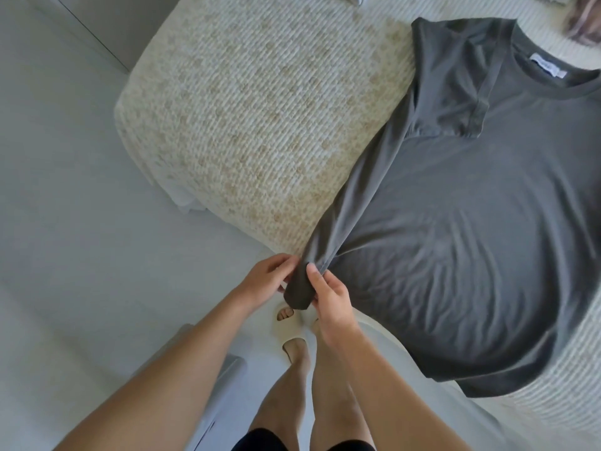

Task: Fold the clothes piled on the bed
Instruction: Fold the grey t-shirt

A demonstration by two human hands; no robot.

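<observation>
- Hands at the bed's edge: from my remote feed, the left hand [266, 278] and right hand [328, 294] both pinch the bottom corner of a grey T-shirt [471, 222], fingers curled round the bunched cloth.
- T-shirt lies spread flat on the woven bed cover [247, 125], its hem reaching the near edge.
- Progress, as I judge it: early. 1 sleeve [461, 102] is turned in over the chest; no body fold is made yet, so side folds and a halving remain.
- Other clothes [582, 24] show at the top right corner, blurred, apparently unfolded.
- Long axis runs from hem nearest me to collar [553, 83] pointing away, toward the upper right.
</observation>
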